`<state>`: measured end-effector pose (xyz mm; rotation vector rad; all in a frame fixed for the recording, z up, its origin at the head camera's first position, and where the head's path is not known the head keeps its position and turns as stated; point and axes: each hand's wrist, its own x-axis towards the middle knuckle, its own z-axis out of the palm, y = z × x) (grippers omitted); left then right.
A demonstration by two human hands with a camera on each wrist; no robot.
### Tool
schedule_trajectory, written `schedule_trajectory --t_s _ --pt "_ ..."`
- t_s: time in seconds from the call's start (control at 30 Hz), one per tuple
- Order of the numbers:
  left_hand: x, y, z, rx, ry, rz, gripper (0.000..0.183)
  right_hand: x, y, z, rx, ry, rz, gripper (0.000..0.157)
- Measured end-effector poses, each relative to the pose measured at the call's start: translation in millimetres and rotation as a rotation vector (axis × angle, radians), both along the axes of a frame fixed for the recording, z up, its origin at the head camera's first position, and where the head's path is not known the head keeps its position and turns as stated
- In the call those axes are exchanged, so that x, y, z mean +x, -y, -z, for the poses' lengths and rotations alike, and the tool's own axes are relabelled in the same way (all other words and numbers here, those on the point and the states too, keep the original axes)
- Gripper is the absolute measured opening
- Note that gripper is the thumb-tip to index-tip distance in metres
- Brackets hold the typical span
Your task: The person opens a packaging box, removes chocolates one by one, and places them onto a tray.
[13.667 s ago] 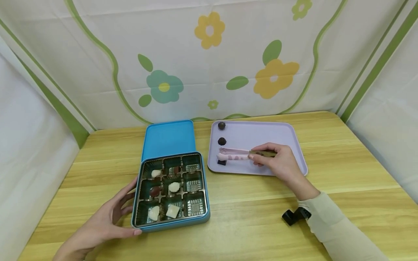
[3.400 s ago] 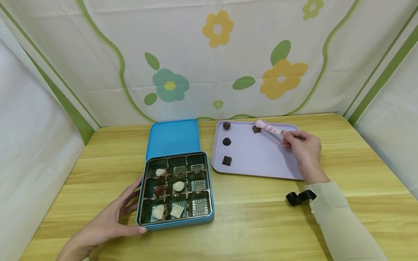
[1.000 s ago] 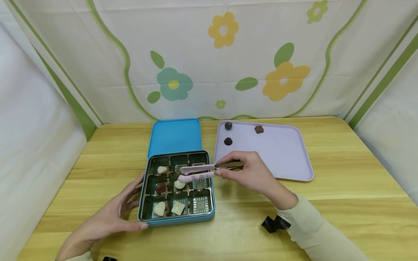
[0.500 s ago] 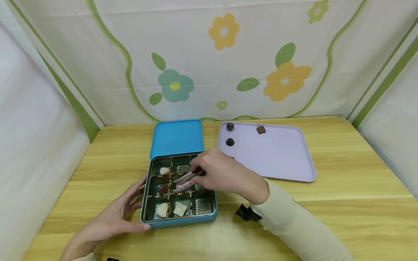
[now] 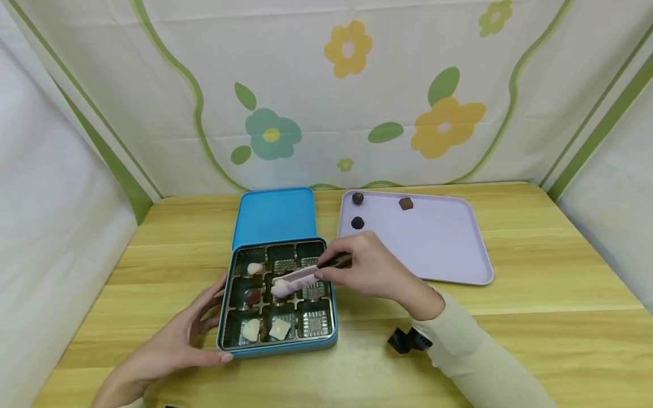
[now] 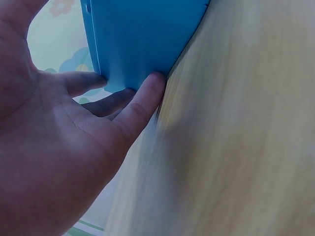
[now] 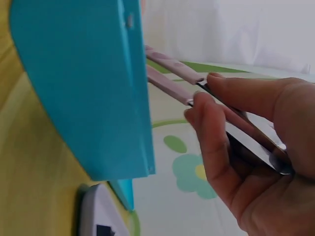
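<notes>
My right hand (image 5: 369,269) pinches the dark metal handle of pink-tipped tongs (image 5: 302,279) between thumb and fingers. The tongs' tips reach into the middle compartment of a blue tin (image 5: 285,348), around a scalloped white chocolate (image 5: 280,282). My left hand (image 5: 176,340) rests against the tin's left side, thumb by the front corner. In the left wrist view its extended fingertips touch the tin wall (image 6: 142,39). A white chocolate (image 5: 254,268), a brown oval one (image 5: 252,296), a white rounded one (image 5: 250,330) and a white square (image 5: 279,329) lie in other compartments.
A lilac tray (image 5: 439,243) stands right of the tin, bearing a dark round chocolate (image 5: 357,198), a dark scalloped one (image 5: 357,222) and a brown faceted one (image 5: 406,203). A dark piece (image 7: 103,230) shows on it in the right wrist view. Behind the tin lies its blue lid (image 5: 275,214).
A brown chocolate from the tin's back-middle compartment now lies on the tray. My right hand has since moved from the tray to the tin, and the tongs have dipped into the middle compartment.
</notes>
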<state>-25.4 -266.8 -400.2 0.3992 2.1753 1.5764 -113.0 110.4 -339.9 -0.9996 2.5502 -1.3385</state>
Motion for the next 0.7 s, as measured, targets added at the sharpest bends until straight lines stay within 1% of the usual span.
schedule_trajectory --t_s 0.2,0.27,0.37,0.53,0.7 --pt "0.9 -1.2 -1.8 -0.018 0.009 -0.008 0.121 3.1 -10.0 9.6 -0.146 0.201 0.046 0.006" --pt "1.1 -1.4 -1.7 -0.015 0.014 -0.008 0.121 3.4 -13.1 13.7 -0.171 0.246 0.057 0.007" --pt "1.6 -1.5 -1.7 -0.017 0.011 -0.012 0.121 2.5 -16.5 18.1 -0.179 0.282 0.066 0.009" --pt "2.4 -1.9 -1.1 -0.026 -0.004 -0.011 0.121 -0.4 -19.6 23.5 -0.186 0.301 0.057 0.011" --pt "2.4 -1.8 -1.4 -0.019 0.014 -0.009 0.12 -1.2 -21.8 27.0 -0.191 0.325 0.051 0.01"
